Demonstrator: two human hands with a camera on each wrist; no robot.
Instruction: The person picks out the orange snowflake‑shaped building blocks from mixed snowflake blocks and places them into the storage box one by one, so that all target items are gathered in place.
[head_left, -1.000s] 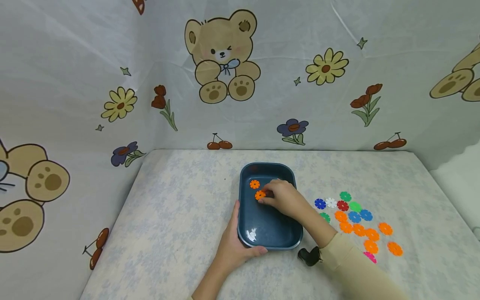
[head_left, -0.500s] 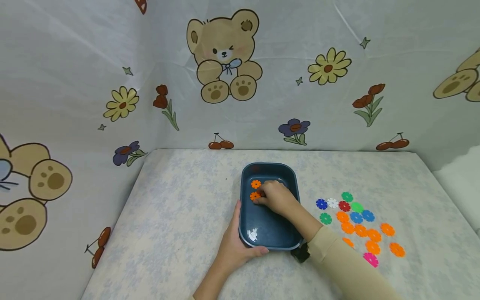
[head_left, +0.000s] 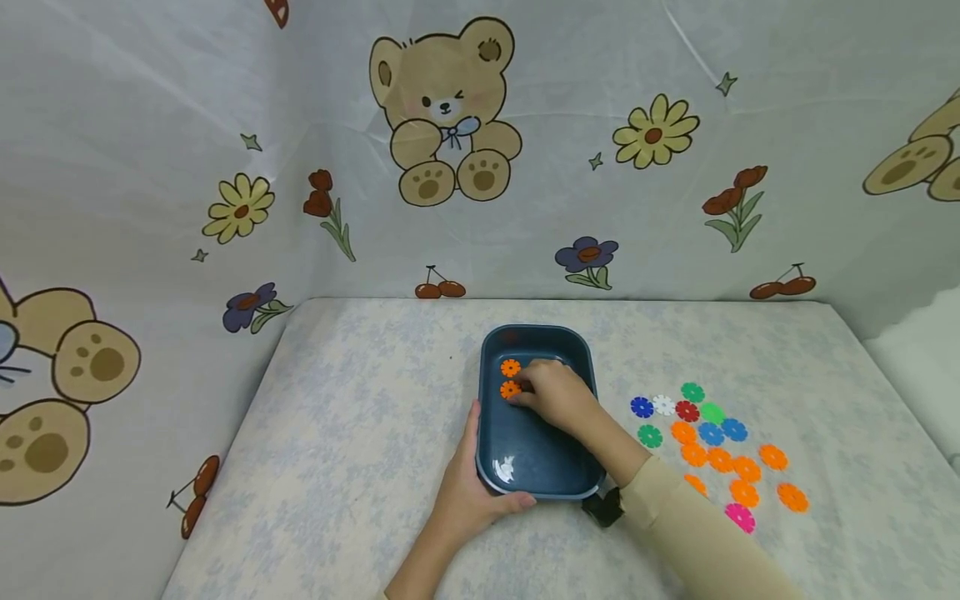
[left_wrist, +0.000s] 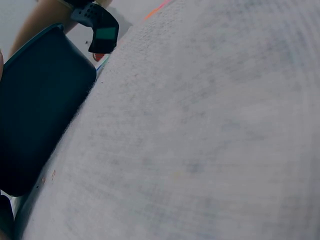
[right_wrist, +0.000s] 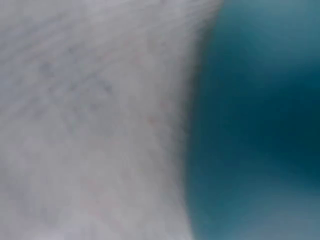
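Note:
A dark blue rectangular tray (head_left: 536,475) lies on the table in the head view. My left hand (head_left: 465,492) grips its near left corner, thumb along the front wall and fingers along the left side. Inside, two orange notched plastic discs sit one behind the other: a far disc (head_left: 510,367) and a near disc (head_left: 510,390). My right hand (head_left: 558,396) reaches over the right rim and pinches the near disc at its right edge. The tray's outer wall (left_wrist: 45,100) shows in the left wrist view; a blurred tray side (right_wrist: 250,125) fills the right of the right wrist view.
Several notched discs lie loose right of the tray, among them a blue disc (head_left: 642,407), a red disc (head_left: 687,411) and a pink disc (head_left: 740,517). A black wrist camera (head_left: 603,507) hangs under my right forearm. A printed cloth (head_left: 525,242) rises behind the table.
My right hand has moved slightly left with the near orange disc, bringing it directly in front of the far one. During the last half second it barely moves. My left hand stays on the tray.

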